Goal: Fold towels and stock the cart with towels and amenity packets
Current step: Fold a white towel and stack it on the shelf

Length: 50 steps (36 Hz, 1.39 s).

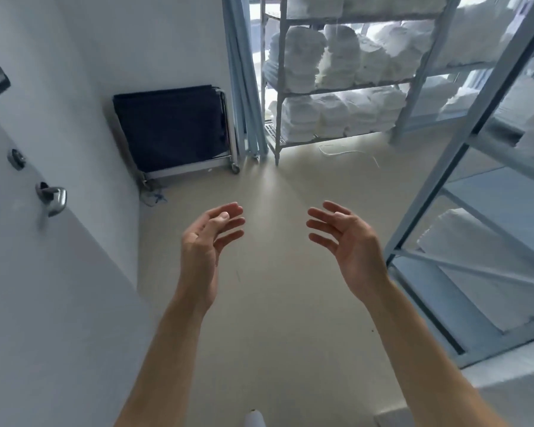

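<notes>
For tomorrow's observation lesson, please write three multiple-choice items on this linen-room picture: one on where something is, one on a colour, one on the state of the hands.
1. Where do the folded white towels sit?
A. on the shelves of the far rack
B. on the floor by the door
C. in the person's arms

2. What colour is the fabric of the folded cart against the wall?
A. white
B. dark, near black
C. red

3. What are the left hand and the right hand doing?
A. both gripping a towel
B. one turning the door handle
C. both open and holding nothing

Answers:
1 A, the stacks fill the rack shelves by the window.
2 B, the cloth panel is very dark.
3 C, the fingers are spread over the bare floor.
</notes>
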{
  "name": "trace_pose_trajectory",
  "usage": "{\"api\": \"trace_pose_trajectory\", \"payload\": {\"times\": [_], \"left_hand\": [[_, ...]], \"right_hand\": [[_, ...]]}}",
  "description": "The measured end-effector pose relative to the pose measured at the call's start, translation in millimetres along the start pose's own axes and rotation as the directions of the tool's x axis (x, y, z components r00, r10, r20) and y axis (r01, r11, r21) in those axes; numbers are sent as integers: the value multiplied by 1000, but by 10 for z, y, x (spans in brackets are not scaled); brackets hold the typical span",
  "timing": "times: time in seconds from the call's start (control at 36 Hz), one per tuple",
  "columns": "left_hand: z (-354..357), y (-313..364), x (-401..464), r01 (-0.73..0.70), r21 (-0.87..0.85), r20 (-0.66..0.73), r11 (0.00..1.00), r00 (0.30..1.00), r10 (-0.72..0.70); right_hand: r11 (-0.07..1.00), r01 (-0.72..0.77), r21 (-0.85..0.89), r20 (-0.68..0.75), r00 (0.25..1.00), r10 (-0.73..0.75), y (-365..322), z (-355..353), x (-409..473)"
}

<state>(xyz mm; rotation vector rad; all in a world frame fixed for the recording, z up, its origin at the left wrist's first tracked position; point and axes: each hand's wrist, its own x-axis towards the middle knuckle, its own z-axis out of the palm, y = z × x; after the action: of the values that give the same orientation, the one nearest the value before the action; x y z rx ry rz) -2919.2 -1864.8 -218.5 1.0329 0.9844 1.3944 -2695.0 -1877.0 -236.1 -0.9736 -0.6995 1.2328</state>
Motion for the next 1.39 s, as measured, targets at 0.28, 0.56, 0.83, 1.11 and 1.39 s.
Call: {"api": "trace_pose_trajectory", "payload": {"times": [0.28,0.56,0.83,1.11,1.39], "left_hand": [[568,-83,1917,24,20,134,1000,991,-26],[1384,-484,3717,-19,55,200,998,980,8],[2512,-689,5537,-41,27,169,999,985,36],[3757,-1415,6794,145,-212,262,966,961,-87],[5109,-2175,8594,321,-207,471,924,861,-194]], "right_hand": [[996,59,68,-101,994,-52,-273,-7,1637],[986,115,124,-105,989,-102,-458,-419,3552],[987,127,102,-94,989,-118,-991,-766,5586],[986,133,103,-222,969,-107,-1213,-1383,6972],[943,272,193,-433,886,-167,-1645,-2175,8483]]}}
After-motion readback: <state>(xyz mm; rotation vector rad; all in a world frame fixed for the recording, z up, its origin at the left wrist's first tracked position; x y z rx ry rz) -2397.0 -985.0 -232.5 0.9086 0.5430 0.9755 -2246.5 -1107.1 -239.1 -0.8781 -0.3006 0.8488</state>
